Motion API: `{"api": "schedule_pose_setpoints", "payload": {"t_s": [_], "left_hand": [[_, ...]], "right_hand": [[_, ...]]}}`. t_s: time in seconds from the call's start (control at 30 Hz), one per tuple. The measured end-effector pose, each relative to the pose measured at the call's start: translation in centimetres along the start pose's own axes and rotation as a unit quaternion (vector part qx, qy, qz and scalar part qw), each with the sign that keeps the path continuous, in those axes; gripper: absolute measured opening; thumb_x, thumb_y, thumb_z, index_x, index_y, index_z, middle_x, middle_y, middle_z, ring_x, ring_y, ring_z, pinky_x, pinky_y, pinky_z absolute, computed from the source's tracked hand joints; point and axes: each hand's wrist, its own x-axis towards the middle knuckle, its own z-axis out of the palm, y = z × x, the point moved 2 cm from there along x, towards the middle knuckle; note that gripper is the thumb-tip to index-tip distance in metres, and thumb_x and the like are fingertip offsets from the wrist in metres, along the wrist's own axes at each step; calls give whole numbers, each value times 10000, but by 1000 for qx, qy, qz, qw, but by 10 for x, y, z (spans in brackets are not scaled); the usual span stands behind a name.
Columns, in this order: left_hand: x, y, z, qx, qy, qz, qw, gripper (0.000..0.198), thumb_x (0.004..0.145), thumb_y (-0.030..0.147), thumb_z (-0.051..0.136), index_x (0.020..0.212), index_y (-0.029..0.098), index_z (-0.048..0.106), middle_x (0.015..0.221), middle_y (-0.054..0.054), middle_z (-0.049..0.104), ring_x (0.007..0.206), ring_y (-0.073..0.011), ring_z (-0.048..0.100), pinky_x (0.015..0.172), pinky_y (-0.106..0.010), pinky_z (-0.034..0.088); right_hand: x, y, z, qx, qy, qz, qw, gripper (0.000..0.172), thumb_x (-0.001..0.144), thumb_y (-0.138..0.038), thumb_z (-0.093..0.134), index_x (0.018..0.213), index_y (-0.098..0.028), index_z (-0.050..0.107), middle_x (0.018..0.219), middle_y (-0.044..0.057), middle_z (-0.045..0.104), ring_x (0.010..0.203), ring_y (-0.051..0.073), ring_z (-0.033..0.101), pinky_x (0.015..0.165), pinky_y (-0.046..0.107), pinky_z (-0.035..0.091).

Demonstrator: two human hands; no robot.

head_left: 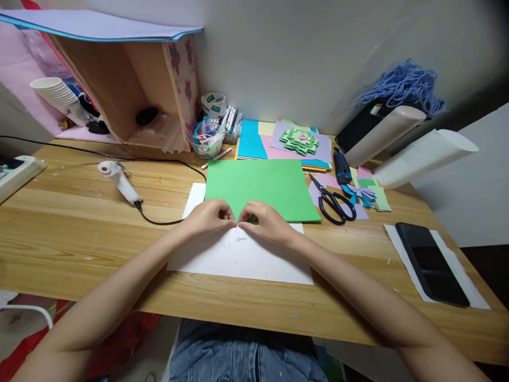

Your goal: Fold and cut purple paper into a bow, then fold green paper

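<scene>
A sheet of green paper (258,183) lies at the middle of the desk, partly over a white sheet of paper (246,265). At its near edge, my left hand (212,216) and my right hand (262,220) pinch with thumb and fingers, their tips almost touching each other. Both hands appear closed on the green paper's edge; the fingers hide the exact spot. Small dark and reddish marks show on the white sheet just below my fingertips. To the right of the green paper lie black-handled scissors (338,207), their blades pointing away from me.
A white glue gun (121,183) with a black cord lies left. Behind are a wooden box (178,90), a bowl of scraps (205,140), markers (230,119) and coloured papers (250,140). At right are a blue utility knife (342,165), paper rolls (425,156) and a phone (431,262).
</scene>
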Motion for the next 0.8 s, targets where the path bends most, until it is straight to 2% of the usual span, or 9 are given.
{"api": "schedule_pose_setpoints", "payload": {"t_s": [0.13,0.23,0.37,0.57,0.8], "left_hand": [[-4,-2,-12,19,-46,62,997,208,721,346,604,840,193,678,771,-25,671,691,-145,578,592,-226,385],[-7,1,-16,70,-37,88,993,172,739,322,592,836,203,670,807,-21,671,720,-146,583,606,-225,376],[-10,10,-15,126,-18,102,987,147,773,269,534,789,210,668,816,-13,658,688,-131,575,579,-222,343],[-11,15,-14,163,-8,90,982,160,766,262,511,759,206,660,807,-21,647,668,-142,568,568,-233,325],[-8,3,-17,119,-24,81,989,166,752,298,539,724,195,666,757,-22,653,668,-146,566,571,-237,332]], "right_hand": [[-3,2,9,-15,25,-50,998,45,820,-174,551,792,-162,585,778,39,575,782,157,508,701,269,389],[-4,5,12,-31,43,-69,996,49,838,-179,533,814,-156,570,788,46,569,773,158,496,693,270,385],[-4,6,16,-63,37,-83,994,102,871,-197,482,827,-163,568,813,57,568,782,164,484,721,287,389],[-3,1,17,-93,35,-70,993,129,873,-190,443,830,-162,561,813,67,558,778,173,466,709,291,382],[0,-1,18,-50,31,-22,998,57,818,-153,482,786,-171,526,769,33,530,736,154,451,676,267,359]]}}
